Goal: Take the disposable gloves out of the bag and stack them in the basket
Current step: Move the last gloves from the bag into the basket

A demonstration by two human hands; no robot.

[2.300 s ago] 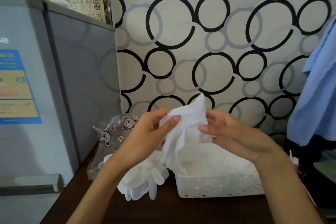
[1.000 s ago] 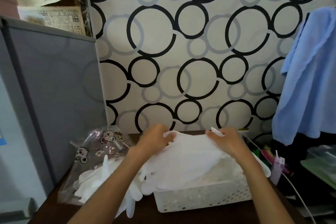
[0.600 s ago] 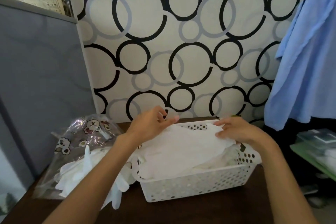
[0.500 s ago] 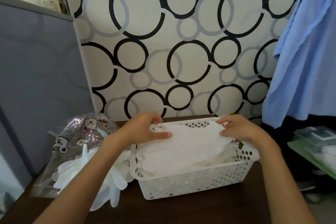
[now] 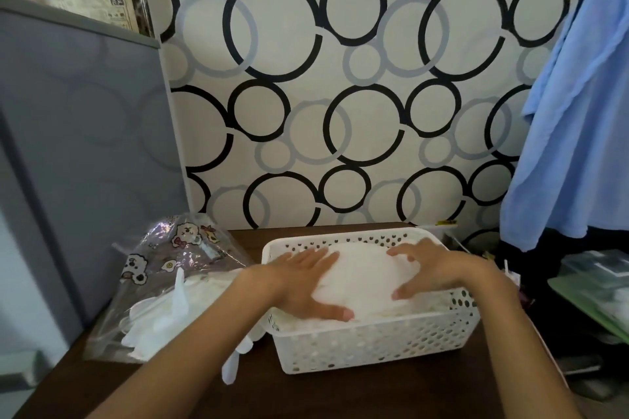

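A white perforated plastic basket (image 5: 374,345) sits on the dark wooden table and holds a pile of white disposable gloves (image 5: 362,277). My left hand (image 5: 304,282) lies flat on the left side of the pile, fingers spread. My right hand (image 5: 430,270) presses on the right side of the pile, fingers apart. Left of the basket lies a clear bag (image 5: 170,258) printed with cartoon animals. More white gloves (image 5: 163,320) spill from its mouth toward the basket.
A grey fridge (image 5: 78,153) stands against the table's left side. Circle-patterned wallpaper backs the table. A blue towel (image 5: 578,119) hangs at the right above dark clutter and a green tray (image 5: 599,296). The brown tabletop (image 5: 306,395) extends in front of the basket.
Both hands brought a glove down from chest height into the basket, let go of its edges and now lie flat on the pile. The view tilted downward.
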